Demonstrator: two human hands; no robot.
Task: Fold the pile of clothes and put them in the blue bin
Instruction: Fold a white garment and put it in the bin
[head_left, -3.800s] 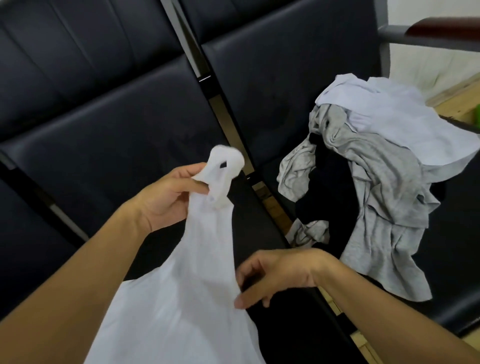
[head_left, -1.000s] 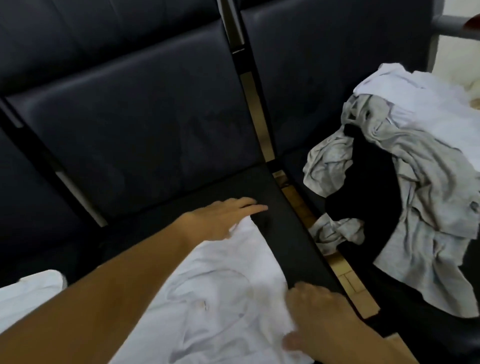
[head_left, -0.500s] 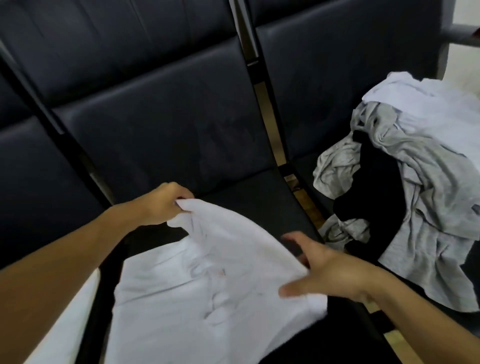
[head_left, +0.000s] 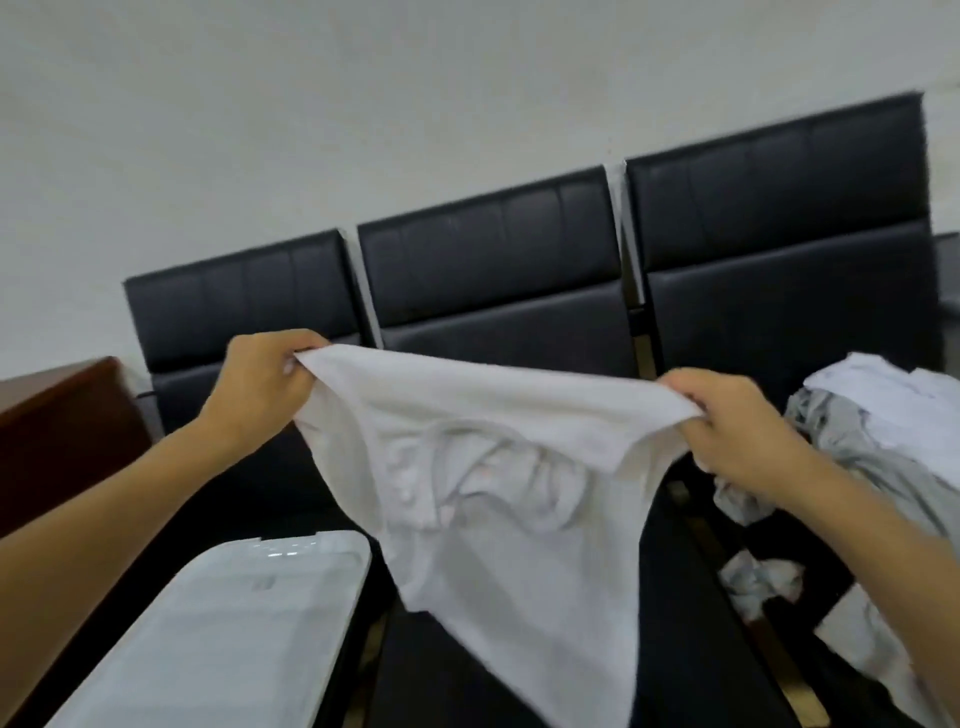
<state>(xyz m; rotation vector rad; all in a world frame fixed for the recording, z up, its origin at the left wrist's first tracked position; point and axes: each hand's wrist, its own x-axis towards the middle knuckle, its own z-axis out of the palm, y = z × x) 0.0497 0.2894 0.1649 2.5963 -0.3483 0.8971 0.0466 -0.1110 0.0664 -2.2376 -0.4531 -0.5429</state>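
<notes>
You have the white polo shirt lifted clear of the middle black seat, stretched between both hands at chest height, its collar and button placket showing in the sagging centre. Your left hand pinches one top corner at about 10 o'clock from the shirt's middle; your right hand has its fingers curled round the opposite edge at about 2 o'clock.

Judging by the drape, this is light, soft knit cloth with no stiffness of its own: it will slump wherever you stop supporting it, and the collar is the only part likely to hold a line. It should not slip from a pinch, and nothing about it looks fragile. Hold it at the shoulder seams or top corners, as you do now, so the body hangs straight for folding.

The pile of clothes, grey and white, sits on the seat at 3 o'clock, well apart from the shirt. A pale plastic container lies at 8 o'clock, just beside the shirt's hanging hem; whether it belongs to the blue bin I cannot tell.

Half a second ago the shirt lay bunched on the seat, your left hand gripping a fold and your right spread open on the cloth. Now it hangs in the air, and your view has tipped up to take in the seat backs and wall.
</notes>
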